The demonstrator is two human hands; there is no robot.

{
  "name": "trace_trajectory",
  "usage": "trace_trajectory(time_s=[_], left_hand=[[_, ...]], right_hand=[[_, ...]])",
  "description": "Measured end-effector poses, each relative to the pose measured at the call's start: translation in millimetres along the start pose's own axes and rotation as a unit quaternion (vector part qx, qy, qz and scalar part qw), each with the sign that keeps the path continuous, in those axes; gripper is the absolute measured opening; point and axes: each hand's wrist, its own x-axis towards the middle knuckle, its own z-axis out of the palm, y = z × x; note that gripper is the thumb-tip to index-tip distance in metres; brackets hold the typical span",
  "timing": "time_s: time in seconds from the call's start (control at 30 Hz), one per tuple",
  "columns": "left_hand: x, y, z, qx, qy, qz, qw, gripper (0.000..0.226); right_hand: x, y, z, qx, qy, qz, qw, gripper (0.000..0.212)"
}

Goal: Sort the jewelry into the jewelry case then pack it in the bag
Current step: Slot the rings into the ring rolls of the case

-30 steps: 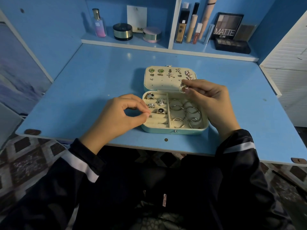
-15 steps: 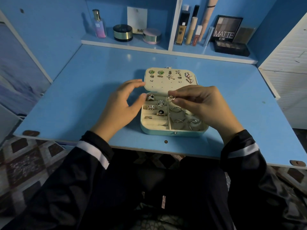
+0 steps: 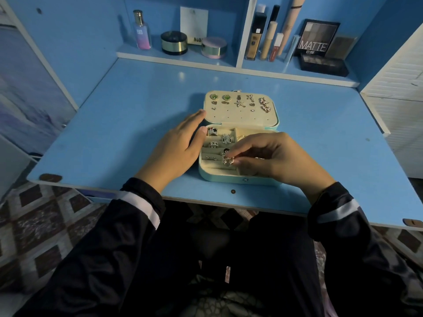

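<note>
A light teal jewelry case (image 3: 240, 178) lies open in the middle of the blue desk (image 3: 128, 106). Its cream lid (image 3: 240, 115) holds several earrings in rows. The left slots of the base hold several rings (image 3: 226, 138). My right hand (image 3: 272, 156) reaches over the base and pinches a sparkly gold ring (image 3: 228, 160) above the lower ring slots. It hides the right compartment. My left hand (image 3: 180, 145) rests flat against the case's left side, fingers straight, thumb at the rim. No bag is in view.
A shelf at the back of the desk carries a perfume bottle (image 3: 142, 30), round compacts (image 3: 174, 43), makeup tubes (image 3: 267, 40) and eyeshadow palettes (image 3: 319, 38). A white louvred panel (image 3: 398, 92) stands at the right. The desk's front edge is just under my wrists.
My right hand brought the ring down from the lid to the lower ring slots. My left hand let go its pinch, opened, and moved to the case's left side.
</note>
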Motion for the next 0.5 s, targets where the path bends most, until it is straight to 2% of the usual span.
trace_trajectory(time_s=[0.3, 0.5], left_hand=[[-0.5, 2.2, -1.9, 0.005, 0.0, -0.006, 1.0, 0.047], [-0.5, 1.7, -1.7, 0.005, -0.003, -0.006, 1.0, 0.047]], right_hand=[[5.3, 5.3, -0.4, -0.122, -0.028, -0.085, 0.989, 0.018], [5.0, 5.7, -2.5, -0.117, -0.042, -0.077, 0.989, 0.017]])
